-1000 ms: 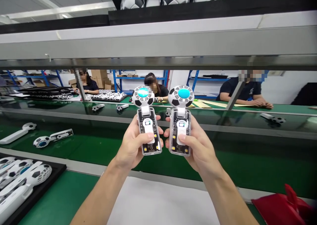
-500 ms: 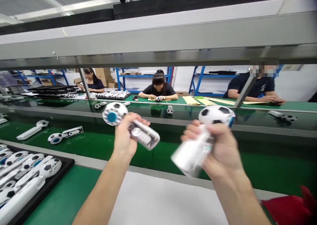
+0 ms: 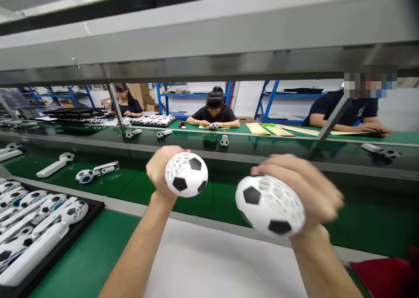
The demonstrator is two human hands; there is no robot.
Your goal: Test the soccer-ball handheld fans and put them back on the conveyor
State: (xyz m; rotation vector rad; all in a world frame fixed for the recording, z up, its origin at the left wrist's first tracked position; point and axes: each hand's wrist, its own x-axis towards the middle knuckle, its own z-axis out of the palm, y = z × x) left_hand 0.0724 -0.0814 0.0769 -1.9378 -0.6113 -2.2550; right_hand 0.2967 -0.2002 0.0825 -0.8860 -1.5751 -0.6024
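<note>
My left hand [image 3: 163, 169] is closed around a handheld device whose round soccer-ball head [image 3: 186, 174] faces the camera; its handle is hidden. On the right, my right hand [image 3: 303, 186] wraps round a second device, its black-and-white ball head [image 3: 270, 205] pointing toward the camera and its handle out of sight. Both devices hang in the air over the near side of the green conveyor [image 3: 212, 197]. Below them lies a white sheet [image 3: 216, 263] on the workbench.
A black tray [image 3: 73, 237] of similar devices stands at the left. More devices [image 3: 106, 168] lie on the conveyor. Red cloth [image 3: 382, 276] is at the lower right. A metal shelf beam [image 3: 209, 40] crosses overhead. Three people sit across the line.
Both hands have turned the devices, so the ball heads now face the camera and the handles have gone from sight. The view has shifted slightly.
</note>
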